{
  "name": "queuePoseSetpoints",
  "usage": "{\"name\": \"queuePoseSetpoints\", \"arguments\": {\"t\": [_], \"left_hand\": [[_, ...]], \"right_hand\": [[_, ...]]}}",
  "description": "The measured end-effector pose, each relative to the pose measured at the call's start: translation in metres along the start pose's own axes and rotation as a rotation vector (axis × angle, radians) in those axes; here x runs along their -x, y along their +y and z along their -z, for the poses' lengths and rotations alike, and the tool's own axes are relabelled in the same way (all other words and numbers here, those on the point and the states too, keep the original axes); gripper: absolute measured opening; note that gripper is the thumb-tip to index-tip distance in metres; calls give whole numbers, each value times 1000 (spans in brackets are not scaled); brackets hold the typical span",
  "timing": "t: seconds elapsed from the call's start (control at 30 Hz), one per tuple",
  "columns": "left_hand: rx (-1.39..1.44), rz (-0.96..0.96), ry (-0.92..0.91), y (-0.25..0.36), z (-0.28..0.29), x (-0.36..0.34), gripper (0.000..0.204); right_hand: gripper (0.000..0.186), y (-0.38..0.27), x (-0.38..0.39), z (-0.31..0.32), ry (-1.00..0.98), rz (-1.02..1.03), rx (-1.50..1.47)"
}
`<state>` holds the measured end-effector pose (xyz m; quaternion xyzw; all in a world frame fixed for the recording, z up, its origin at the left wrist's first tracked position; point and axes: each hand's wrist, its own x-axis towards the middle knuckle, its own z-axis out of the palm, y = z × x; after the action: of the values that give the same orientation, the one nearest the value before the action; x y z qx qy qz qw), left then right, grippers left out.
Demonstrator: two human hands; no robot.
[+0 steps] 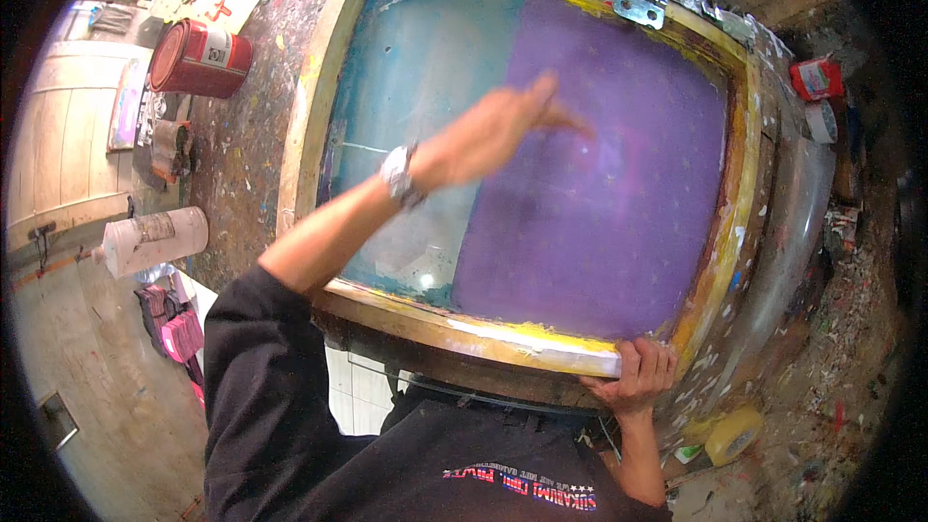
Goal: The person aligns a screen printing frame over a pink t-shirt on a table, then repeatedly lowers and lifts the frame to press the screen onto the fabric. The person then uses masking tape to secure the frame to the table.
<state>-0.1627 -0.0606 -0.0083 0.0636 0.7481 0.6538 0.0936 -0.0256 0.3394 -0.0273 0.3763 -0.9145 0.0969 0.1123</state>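
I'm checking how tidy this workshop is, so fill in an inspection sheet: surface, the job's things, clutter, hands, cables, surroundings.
Surface: table spattered with paint.
Job's things: wooden frame smeared with yellow; its screen is purple on the right, teal-grey on the left; metal hinge at the far edge.
Clutter: red can and pale bottle at left; yellow roll at lower right.
Hands: left hand blurred over the screen, contact unclear; right hand has its fingers on the frame's near right corner.
Cables: nothing seen for certain.
Surroundings: pale wooden boards at left.
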Motion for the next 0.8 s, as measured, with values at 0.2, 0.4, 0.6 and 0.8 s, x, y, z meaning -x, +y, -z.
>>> {"name": "queuePoseSetpoints", "arguments": {"t": [0.2,0.4,0.6,0.8], "left_hand": [[69,-39,102,-3,41,-67,93],[38,-38,-32,-18,41,-77,92],[83,-101,-13,-15,51,-102,92],[39,-208,-15,-21,44,-100,88]], "right_hand": [[78,0,-7,4,-3,19,-5],[78,0,-4,4,-45,13,-15],[78,-2,-7,6,-40,33,8],[75,6,4,12,-122,40,-43]]}}
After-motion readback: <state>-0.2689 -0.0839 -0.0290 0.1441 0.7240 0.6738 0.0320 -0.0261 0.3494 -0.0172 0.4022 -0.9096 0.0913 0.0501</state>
